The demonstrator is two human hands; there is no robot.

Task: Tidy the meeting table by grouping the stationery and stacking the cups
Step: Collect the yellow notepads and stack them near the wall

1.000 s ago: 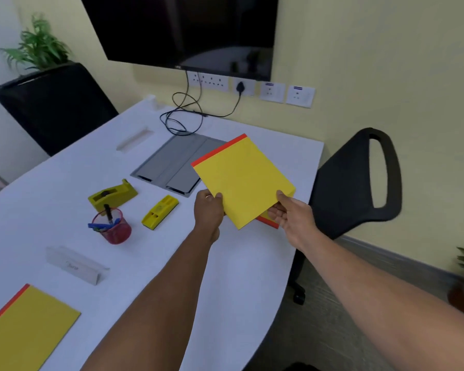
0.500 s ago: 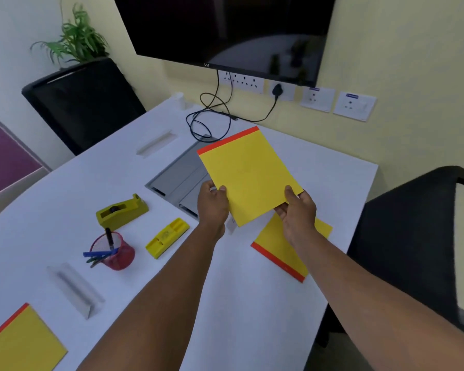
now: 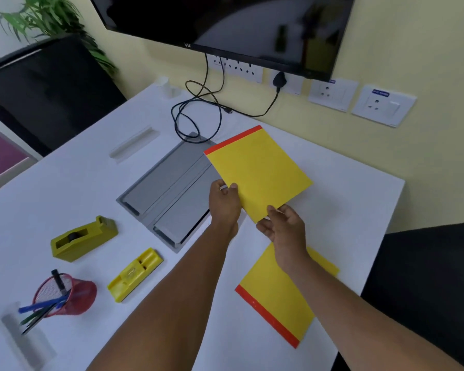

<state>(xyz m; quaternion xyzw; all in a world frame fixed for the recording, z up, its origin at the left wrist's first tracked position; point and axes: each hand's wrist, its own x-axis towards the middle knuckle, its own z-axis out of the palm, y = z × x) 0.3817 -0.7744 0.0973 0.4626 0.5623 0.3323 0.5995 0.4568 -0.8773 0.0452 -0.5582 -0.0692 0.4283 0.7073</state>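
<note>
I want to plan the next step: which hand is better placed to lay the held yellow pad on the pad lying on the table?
Probably the right hand: it grips the held yellow pad at its near corner, directly above the pad on the table. The left hand is farther away.

White meeting table (image 3: 73, 188) carrying 1 grey recessed cable-box lid (image 3: 169, 194) at centre. To its left lie 1 olive tape dispenser (image 3: 83, 238), 1 yellow stapler (image 3: 135, 274) and 1 red mesh pen cup (image 3: 69, 295), tipped, holding pens. 1 yellow pad (image 3: 276, 298) with a red edge lies flat near the right edge. A black cable (image 3: 196, 113) coils at the far side, near 1 white nameplate holder (image 3: 134, 144).
</note>
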